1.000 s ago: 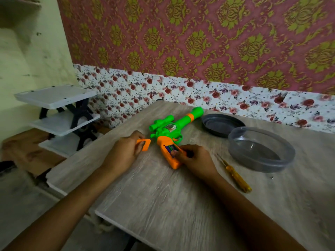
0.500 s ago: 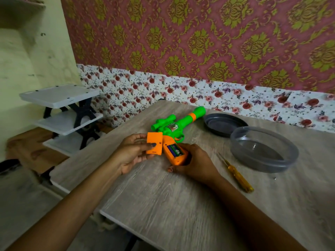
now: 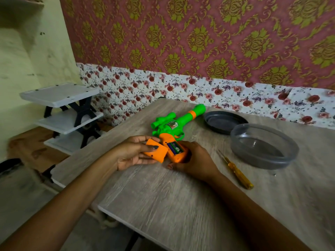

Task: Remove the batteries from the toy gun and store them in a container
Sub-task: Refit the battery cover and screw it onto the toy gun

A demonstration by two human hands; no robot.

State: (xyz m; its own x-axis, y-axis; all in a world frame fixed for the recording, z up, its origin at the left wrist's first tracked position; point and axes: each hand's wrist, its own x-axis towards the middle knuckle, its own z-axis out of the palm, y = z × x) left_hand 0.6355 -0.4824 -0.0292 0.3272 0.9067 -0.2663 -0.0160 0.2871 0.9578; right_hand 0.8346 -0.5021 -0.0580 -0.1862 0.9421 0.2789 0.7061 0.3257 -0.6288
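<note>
Since 1 second ago the left hand (image 3: pixel 135 153) has lifted the orange cover (image 3: pixel 156 150), pinching it; right hand (image 3: pixel 196 160) grips the toy gun (image 3: pixel 174 127), batteries (image 3: pixel 175 148) exposed.

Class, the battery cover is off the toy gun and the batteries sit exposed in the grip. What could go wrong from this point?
1. The left hand holds the orange cover loosely near the table edge; it could slip off.
2. The batteries may pop out and roll, since the clear container sits apart to the right.
3. The right hand reaching toward it could knock the screwdriver lying between.
</note>
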